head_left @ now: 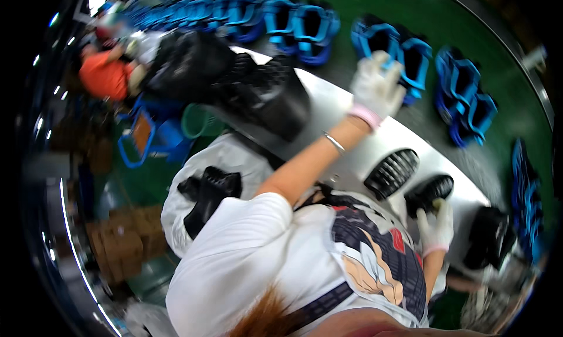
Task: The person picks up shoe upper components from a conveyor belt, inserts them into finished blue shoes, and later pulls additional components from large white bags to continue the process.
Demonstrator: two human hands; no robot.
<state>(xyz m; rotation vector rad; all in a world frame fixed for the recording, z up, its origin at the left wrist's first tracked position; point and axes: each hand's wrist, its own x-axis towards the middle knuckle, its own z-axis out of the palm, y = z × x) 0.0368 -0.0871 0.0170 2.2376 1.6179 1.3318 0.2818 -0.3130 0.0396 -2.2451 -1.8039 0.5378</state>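
Green belt [469,44] at twelve o'clock carries blue shoe holders [410,55]. Left hand [375,88], gloved, reaches one, fingers spread, maybe touching. Right hand [437,223] at four o'clock grips a black sole [431,191]; it looks light, bendy rubber, best held by its edge.

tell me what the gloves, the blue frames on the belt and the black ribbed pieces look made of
Left glove and right glove: knitted fabric by the look, off-white and matte, with pink cuffs. Blue frames: likely moulded plastic, bright and slightly glossy, with rounded edges. Black ribbed pieces: probably rubber or soft plastic, dark with a dull sheen on the ridges. The blur leaves it open. They rest on a metal-looking silver ledge.
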